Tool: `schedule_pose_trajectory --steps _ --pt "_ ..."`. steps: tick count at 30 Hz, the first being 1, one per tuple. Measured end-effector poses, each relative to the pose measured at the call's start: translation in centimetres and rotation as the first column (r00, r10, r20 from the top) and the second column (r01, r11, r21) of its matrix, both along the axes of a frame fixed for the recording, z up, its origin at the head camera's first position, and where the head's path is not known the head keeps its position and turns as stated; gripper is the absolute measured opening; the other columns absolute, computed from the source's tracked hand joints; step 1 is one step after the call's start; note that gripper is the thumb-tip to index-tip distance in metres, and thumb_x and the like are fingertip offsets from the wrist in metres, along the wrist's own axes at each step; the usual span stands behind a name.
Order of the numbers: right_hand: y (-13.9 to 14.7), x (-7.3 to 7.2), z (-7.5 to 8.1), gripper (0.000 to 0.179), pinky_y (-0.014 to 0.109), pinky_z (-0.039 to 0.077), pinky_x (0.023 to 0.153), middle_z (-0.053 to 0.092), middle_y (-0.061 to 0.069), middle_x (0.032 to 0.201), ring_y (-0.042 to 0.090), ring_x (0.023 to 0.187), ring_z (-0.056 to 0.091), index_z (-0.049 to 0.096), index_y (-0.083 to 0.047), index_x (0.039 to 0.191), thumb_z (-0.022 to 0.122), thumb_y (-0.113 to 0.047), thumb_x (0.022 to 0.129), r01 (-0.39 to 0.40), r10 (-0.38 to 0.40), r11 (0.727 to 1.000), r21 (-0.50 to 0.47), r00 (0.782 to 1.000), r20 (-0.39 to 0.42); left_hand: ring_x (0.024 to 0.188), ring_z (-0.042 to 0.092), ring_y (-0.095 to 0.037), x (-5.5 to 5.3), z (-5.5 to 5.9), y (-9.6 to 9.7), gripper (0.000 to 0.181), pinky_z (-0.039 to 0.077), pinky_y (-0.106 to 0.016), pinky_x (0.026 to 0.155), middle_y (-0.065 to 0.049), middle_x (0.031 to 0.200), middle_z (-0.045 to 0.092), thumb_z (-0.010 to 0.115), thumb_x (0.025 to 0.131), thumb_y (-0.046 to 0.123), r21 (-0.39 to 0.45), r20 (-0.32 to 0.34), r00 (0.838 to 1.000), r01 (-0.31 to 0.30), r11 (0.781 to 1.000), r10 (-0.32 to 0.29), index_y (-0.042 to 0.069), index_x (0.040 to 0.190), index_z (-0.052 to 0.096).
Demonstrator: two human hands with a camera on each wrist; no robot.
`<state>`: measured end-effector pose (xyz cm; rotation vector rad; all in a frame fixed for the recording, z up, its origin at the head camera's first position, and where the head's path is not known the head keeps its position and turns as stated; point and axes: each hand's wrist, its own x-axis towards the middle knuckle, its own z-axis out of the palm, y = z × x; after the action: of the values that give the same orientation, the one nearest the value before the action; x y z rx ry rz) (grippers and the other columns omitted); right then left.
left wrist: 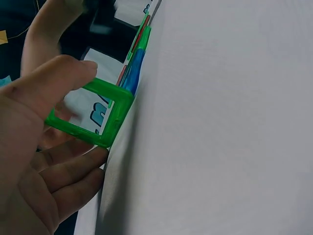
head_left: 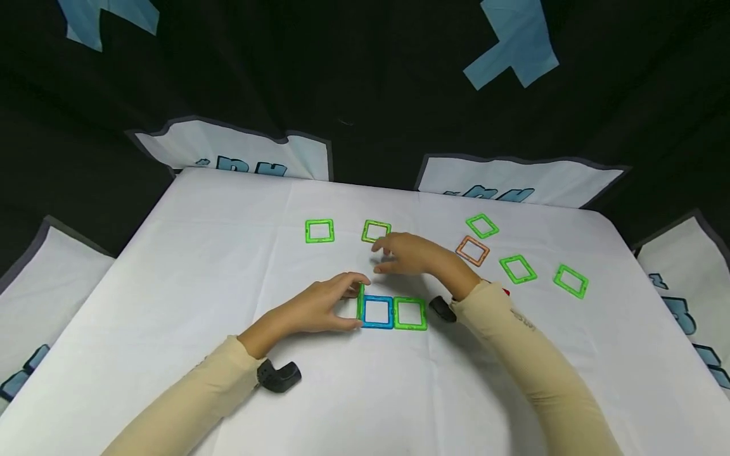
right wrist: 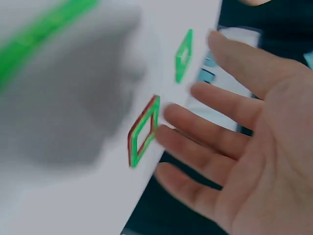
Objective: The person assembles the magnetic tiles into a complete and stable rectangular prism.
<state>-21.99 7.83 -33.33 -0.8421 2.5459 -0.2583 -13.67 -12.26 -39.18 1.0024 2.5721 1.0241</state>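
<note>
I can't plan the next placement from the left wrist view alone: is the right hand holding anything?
Observer: No, the right wrist view shows the right hand empty, palm in view.
Operator: Which tile is nearest to it?
Observer: A green tile, its lower right corner hidden by the fingers in the head view.
Operator: I get the blue tile edge-on. Solid or hollow?
Observer: Hollow; the head view shows the blue tile as an open square frame.
</note>
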Motion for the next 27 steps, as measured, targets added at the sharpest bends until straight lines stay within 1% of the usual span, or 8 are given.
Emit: schedule_pose_trajectory --steps 5,9,12,15,17,23,25,27 --pt "-3.7 -2.9 -1.4 0.056 0.041 0.039 0.104 0.044 0.009 0.136 0.023 0.123 0.046 0.045 -0.013 0.134 0.059 -0.04 0.087 -0.045 0.055 0.996 0.082 0.991 -0.123 0.114 0.055 -0.013 0.2 -0.6 0.4 0.064 0.046 -0.032 0.097 -0.003 0.129 0.049 0.072 0.078 0.032 0.009 0.01 1.0 0.017 1.0 -0.017 0.016 0.129 0.037" --pt "-6.2 -4.3 -2.8 0.063 0.047 0.03 0.109 0.032 0.008 0.147 0.025 0.134 0.033 0.037 -0.017 0.14 0.058 -0.043 0.086 -0.056 0.072 0.993 0.103 0.984 -0.162 0.113 0.055 -0.011 0.6 -0.7 0.5 0.063 0.046 -0.032 0.096 -0.002 0.127 0.05 0.072 0.077 0.032 -0.006 0.01 1.0 0.01 1.0 -0.01 0.018 0.128 0.037" --pt "-7.6 -5.0 -3.5 0.064 0.048 0.026 0.111 0.029 0.004 0.149 0.022 0.137 0.028 0.037 -0.019 0.14 0.059 -0.043 0.086 -0.052 0.064 0.996 0.078 0.985 -0.159 0.112 0.055 -0.01 0.6 -0.6 0.4 0.063 0.046 -0.032 0.095 -0.001 0.124 0.051 0.072 0.077 0.031 -0.006 0.003 1.0 0.007 1.0 -0.007 0.019 0.127 0.038" --pt "-8.4 -5.2 -3.8 0.062 0.045 0.028 0.111 0.032 0.002 0.147 0.019 0.136 0.03 0.038 -0.02 0.139 0.058 -0.043 0.086 -0.064 0.079 0.993 0.099 0.985 -0.156 0.111 0.054 -0.01 0.6 -0.5 0.3 0.062 0.047 -0.032 0.095 -0.002 0.124 0.051 0.072 0.077 0.031 -0.007 -0.006 1.0 0.016 1.0 -0.016 0.018 0.127 0.038" --pt "-8.8 -5.2 -3.8 0.059 0.042 0.031 0.11 0.04 0.002 0.143 0.019 0.132 0.036 0.04 -0.02 0.138 0.058 -0.042 0.086 -0.072 0.092 0.989 0.126 0.982 -0.163 0.111 0.054 -0.01 0.6 -0.4 0.2 0.061 0.047 -0.031 0.095 -0.001 0.123 0.051 0.071 0.077 0.032 -0.013 -0.013 1.0 0.017 1.0 -0.017 0.018 0.127 0.038" --pt "-9.1 -4.6 -2.5 0.059 0.038 0.039 0.102 0.059 0.001 0.124 0.017 0.114 0.053 0.04 -0.022 0.138 0.062 -0.038 0.085 -0.115 0.171 0.963 0.245 0.96 -0.223 0.111 0.054 -0.011 0.4 -0.2 -0.2 0.062 0.047 -0.031 0.094 -0.001 0.122 0.05 0.071 0.077 0.032 -0.013 -0.048 0.999 0.005 1.0 -0.005 0.018 0.127 0.038" --pt "-8.7 -4.2 -2.1 0.059 0.037 0.041 0.099 0.061 0.001 0.119 0.016 0.108 0.055 0.04 -0.024 0.138 0.062 -0.037 0.085 -0.133 0.193 0.955 0.266 0.958 -0.213 0.112 0.054 -0.011 0.3 -0.1 -0.2 0.063 0.047 -0.031 0.093 -0.001 0.123 0.05 0.071 0.077 0.032 -0.016 -0.055 0.998 0.003 1.0 -0.003 0.017 0.128 0.037" --pt "-8.0 -3.5 -1.9 0.058 0.037 0.043 0.097 0.062 0.002 0.116 0.016 0.104 0.055 0.039 -0.026 0.138 0.062 -0.035 0.086 -0.143 0.192 0.957 0.253 0.965 -0.179 0.112 0.054 -0.011 0.3 -0.1 -0.3 0.063 0.048 -0.031 0.092 0.0 0.122 0.048 0.071 0.077 0.033 -0.028 -0.06 0.998 -0.003 1.0 0.002 0.017 0.128 0.037"
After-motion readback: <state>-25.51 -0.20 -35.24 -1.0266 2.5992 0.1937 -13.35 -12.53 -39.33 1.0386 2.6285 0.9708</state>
